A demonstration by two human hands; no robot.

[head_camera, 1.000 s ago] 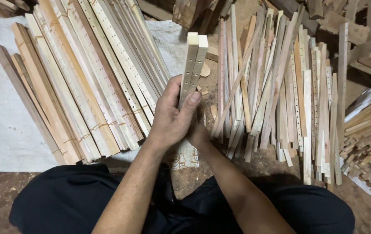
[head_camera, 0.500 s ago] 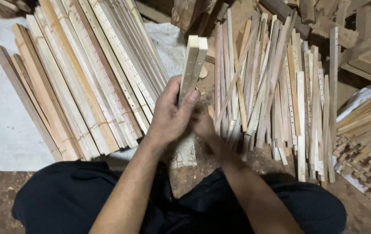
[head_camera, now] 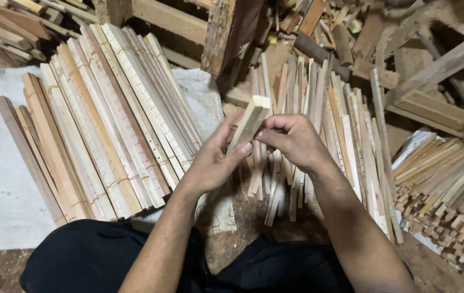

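The left hand (head_camera: pixel 210 163) is gripping a pale wooden slat (head_camera: pixel 249 122) by its lower part, thumb pressing one face, while the right hand (head_camera: pixel 291 140) is pinching the same slat just beside it, so the slat is standing tilted between both hands. It is looking light, stiff and dry, probably splintery at the edges, best taken mid-length by its flat faces. Left of the left hand, tied bundles of slats (head_camera: pixel 96 130) are lying on a white sheet (head_camera: pixel 4 195); beyond the right hand loose slats (head_camera: pixel 346 130) are spreading. No labels or signs are showing.
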